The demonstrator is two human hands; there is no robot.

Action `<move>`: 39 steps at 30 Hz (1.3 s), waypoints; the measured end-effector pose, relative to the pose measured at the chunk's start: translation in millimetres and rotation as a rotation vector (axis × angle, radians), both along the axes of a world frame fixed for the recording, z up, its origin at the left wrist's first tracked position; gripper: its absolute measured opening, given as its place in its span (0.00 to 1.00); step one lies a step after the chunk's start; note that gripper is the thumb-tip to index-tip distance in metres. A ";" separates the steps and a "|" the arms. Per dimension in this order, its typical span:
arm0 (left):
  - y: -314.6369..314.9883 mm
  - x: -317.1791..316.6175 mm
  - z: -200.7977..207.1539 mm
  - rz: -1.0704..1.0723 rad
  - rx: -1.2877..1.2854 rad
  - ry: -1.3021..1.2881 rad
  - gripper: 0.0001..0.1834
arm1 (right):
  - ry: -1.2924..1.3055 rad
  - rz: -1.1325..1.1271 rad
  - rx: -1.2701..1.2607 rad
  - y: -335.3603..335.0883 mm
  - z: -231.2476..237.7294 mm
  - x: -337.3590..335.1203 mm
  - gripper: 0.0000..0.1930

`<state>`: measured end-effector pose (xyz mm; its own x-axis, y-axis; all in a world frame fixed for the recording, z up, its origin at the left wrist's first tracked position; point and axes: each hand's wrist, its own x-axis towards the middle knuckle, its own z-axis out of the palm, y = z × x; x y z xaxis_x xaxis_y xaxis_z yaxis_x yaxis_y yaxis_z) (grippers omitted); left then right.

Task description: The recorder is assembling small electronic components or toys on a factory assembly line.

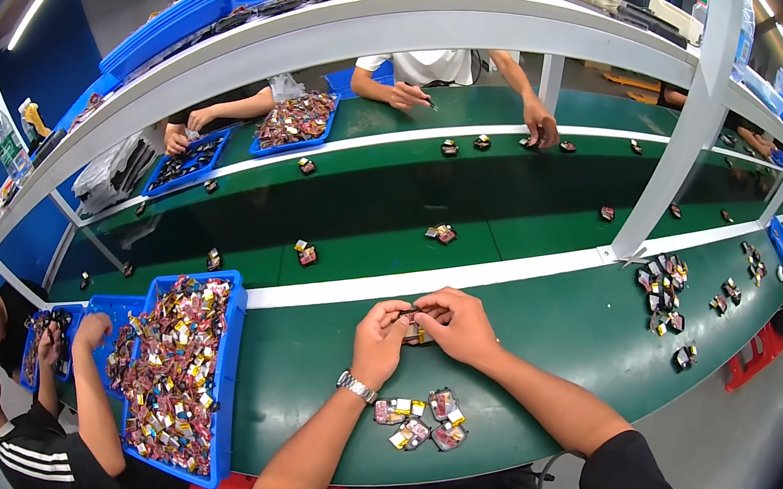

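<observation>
Above the green worktop (300,375), my left hand (381,347) and my right hand (460,330) meet with fingers closed round a small black-edged electronic part (414,334). A bit of yellow and white shows between the thumbs; the fingers hide most of it. Between my forearms lies a cluster of several similar parts (423,421), reddish with white and yellow pieces, in dark rims. A silver watch sits on my left wrist.
A blue tray (240,309) heaped with reddish, white and yellow parts stands at my left, beside a co-worker. More assembled parts (664,293) lie at the right. Parts sit along a green conveyor (362,248) ahead, under a white shelf (364,35); other people's hands work beyond.
</observation>
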<state>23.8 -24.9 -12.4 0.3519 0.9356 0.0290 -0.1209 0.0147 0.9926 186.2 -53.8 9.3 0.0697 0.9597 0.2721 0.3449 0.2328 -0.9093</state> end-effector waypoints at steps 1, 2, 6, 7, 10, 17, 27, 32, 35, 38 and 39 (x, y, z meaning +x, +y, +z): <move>0.5 -0.2 -2.0 -0.002 -0.001 0.003 0.10 | -0.007 0.004 -0.007 -0.1 0.4 -0.3 0.10; 1.3 -0.7 -4.7 0.004 0.018 0.023 0.10 | -0.004 0.002 -0.009 -0.2 -0.3 -1.1 0.10; 0.4 -0.8 -3.1 -0.013 0.014 0.021 0.13 | 0.023 -0.006 0.027 2.1 -6.7 -0.4 0.09; -0.6 0.3 -1.8 -0.021 0.012 0.022 0.13 | 0.030 0.002 0.033 3.8 -9.0 2.6 0.09; -2.0 -0.1 4.6 -0.017 -0.068 -0.093 0.19 | 0.102 -0.112 -0.143 23.4 -17.3 29.6 0.09; 16.4 -13.3 23.6 -0.029 0.124 0.289 0.10 | -0.158 -0.563 -0.035 76.8 -16.8 166.7 0.10; 46.2 -21.5 1.6 0.145 0.127 0.130 0.07 | -0.575 -0.459 0.144 87.4 -21.3 95.5 0.23; 44.3 -19.1 -1.7 0.120 0.181 0.137 0.07 | -0.620 -0.513 0.045 106.8 -29.2 84.0 0.30; 43.0 -17.0 2.5 0.125 0.174 0.147 0.07 | -0.479 -0.494 0.001 112.5 -31.7 98.8 0.27; 42.1 -24.0 3.6 0.127 0.153 0.127 0.09 | -0.310 -0.345 0.106 98.1 -24.6 88.2 0.25; 41.9 -24.9 5.9 0.139 0.151 0.129 0.09 | -0.205 -0.215 0.086 85.7 -12.5 80.0 0.25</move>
<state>-1.2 17.0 -6.5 0.2301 0.9637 0.1351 0.0171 -0.1428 0.9896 266.2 31.9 -3.2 0.2037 0.9019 0.3808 0.5684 0.2077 -0.7961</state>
